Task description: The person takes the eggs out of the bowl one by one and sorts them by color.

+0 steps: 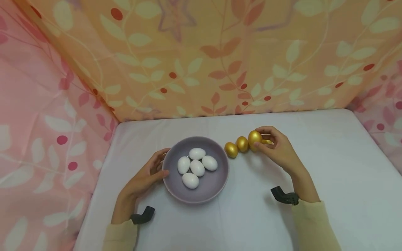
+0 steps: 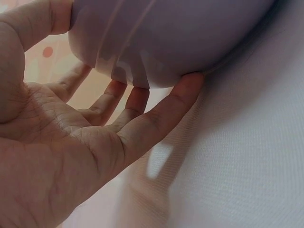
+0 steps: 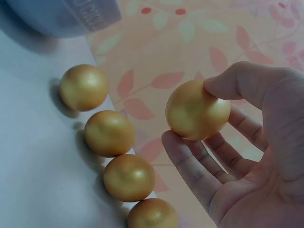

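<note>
Thumb and fingertips of the right hand [image 1: 280, 149] pinch a golden egg [image 3: 195, 110], parted by the egg's width; the right wrist view shows it apart from the row beside it. Fingers of the left hand [image 1: 143, 179] are spread and slightly bent against the outside of a purple bowl [image 1: 211, 186], with the thumb at the rim, so that this hand grips the bowl's left side.

Four more golden eggs [image 3: 84, 88] lie in a slanting line next to the held one. The egg at the left end of the line is just beside the bowl's right rim; whether they touch is hard to tell. Inside the bowl, five white eggs [image 1: 197, 168] cluster, and its bare floor shows most widely toward the lower right.

White table [image 1: 245, 219] stretches on the near side of the bowl and beyond the right hand. Its far edge meets an orange leaf-patterned cloth [image 1: 188, 52], well apart from the bowl. Along the left edge hangs a pink cloth [image 1: 41, 146], nearer the left hand.
</note>
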The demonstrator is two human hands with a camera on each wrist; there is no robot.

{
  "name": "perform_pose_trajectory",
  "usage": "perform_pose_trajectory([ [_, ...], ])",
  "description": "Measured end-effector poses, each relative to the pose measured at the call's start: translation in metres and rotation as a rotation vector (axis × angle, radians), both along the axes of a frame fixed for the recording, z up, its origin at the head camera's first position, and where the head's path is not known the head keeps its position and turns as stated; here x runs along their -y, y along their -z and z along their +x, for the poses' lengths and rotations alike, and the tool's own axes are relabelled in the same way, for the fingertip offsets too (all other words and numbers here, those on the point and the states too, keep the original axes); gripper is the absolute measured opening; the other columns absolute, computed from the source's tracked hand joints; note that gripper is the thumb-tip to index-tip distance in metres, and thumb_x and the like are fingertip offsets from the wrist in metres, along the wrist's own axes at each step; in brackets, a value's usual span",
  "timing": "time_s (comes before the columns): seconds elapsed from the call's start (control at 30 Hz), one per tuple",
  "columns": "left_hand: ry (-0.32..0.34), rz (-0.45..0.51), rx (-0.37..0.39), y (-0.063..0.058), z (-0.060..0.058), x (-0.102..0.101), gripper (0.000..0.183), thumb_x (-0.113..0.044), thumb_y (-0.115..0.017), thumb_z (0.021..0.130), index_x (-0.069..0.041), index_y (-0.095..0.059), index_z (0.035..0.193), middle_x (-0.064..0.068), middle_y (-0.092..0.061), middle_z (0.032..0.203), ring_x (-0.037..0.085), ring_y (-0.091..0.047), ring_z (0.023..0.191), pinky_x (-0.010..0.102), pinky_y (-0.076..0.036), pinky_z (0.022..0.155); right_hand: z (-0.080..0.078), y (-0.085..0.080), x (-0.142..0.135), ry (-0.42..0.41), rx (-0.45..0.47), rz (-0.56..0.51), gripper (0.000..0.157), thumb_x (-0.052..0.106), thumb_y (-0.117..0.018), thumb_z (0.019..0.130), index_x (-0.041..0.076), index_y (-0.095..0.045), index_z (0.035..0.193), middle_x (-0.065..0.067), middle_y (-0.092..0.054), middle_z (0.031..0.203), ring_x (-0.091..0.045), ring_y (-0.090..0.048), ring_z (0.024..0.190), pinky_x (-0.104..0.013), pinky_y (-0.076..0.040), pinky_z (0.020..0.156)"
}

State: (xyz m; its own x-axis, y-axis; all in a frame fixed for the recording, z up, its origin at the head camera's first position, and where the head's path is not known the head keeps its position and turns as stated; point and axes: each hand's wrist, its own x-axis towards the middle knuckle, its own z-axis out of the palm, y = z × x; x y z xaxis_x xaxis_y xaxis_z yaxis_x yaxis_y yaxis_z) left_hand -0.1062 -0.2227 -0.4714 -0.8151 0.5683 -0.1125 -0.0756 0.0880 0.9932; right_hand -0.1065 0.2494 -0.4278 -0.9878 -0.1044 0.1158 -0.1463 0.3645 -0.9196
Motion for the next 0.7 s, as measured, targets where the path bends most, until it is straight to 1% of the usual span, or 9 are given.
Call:
perform_pose_trajectory([
  [0.17, -0.005, -0.01, -0.003, 0.0, 0.0, 0.0, 0.074, -0.006, -0.064, 0.101, -0.021, -0.028, 0.164, 0.015, -0.034, 0.165, 0.017, -0.047, 0.145, 0.028, -0.052, 0.105, -0.002, 0.002, -0.007, 0.031, -0.003, 0.036, 0.045, 0.017, -0.076, 0.099, 0.008, -0.059, 0.139, -0.006, -0.06, 0.138, -0.007, -0.06, 0.121, -0.011, -0.053, 0.093],
  [0.27, -0.005, -0.018, -0.011, -0.002, 0.0, 0.0, 0.075, -0.007, -0.065, 0.101, -0.021, -0.028, 0.164, 0.015, -0.035, 0.166, 0.017, -0.046, 0.145, 0.027, -0.051, 0.105, -0.001, 0.001, -0.014, 0.071, 0.005, 0.041, 0.047, 0.018, -0.077, 0.098, 0.009, -0.058, 0.14, -0.001, -0.059, 0.138, -0.005, -0.06, 0.12, -0.01, -0.053, 0.09],
  [0.47, 0.0, -0.02, -0.012, -0.003, 0.001, 0.001, 0.075, -0.008, -0.065, 0.102, -0.021, -0.027, 0.165, 0.016, -0.034, 0.166, 0.016, -0.045, 0.146, 0.025, -0.05, 0.106, 0.002, 0.0, -0.028, 0.138, 0.027, 0.041, 0.05, 0.02, -0.075, 0.099, 0.006, -0.056, 0.143, 0.008, -0.058, 0.137, 0.0, -0.059, 0.119, -0.01, -0.054, 0.087],
  [0.57, 0.003, -0.011, -0.011, -0.003, 0.001, 0.0, 0.075, -0.008, -0.065, 0.102, -0.021, -0.027, 0.165, 0.016, -0.034, 0.165, 0.015, -0.045, 0.146, 0.026, -0.05, 0.106, 0.002, 0.0, -0.033, 0.184, 0.037, 0.066, 0.05, 0.024, -0.076, 0.099, 0.009, -0.056, 0.143, 0.01, -0.059, 0.136, 0.001, -0.059, 0.117, -0.01, -0.053, 0.087],
  [0.7, 0.006, -0.003, -0.012, -0.004, 0.001, 0.0, 0.075, -0.006, -0.065, 0.102, -0.02, -0.026, 0.165, 0.016, -0.033, 0.165, 0.013, -0.046, 0.145, 0.025, -0.05, 0.107, 0.001, 0.004, -0.041, 0.235, 0.055, 0.127, 0.051, 0.028, -0.075, 0.1, 0.011, -0.057, 0.144, 0.008, -0.06, 0.135, 0.002, -0.058, 0.114, -0.007, -0.051, 0.085],
])
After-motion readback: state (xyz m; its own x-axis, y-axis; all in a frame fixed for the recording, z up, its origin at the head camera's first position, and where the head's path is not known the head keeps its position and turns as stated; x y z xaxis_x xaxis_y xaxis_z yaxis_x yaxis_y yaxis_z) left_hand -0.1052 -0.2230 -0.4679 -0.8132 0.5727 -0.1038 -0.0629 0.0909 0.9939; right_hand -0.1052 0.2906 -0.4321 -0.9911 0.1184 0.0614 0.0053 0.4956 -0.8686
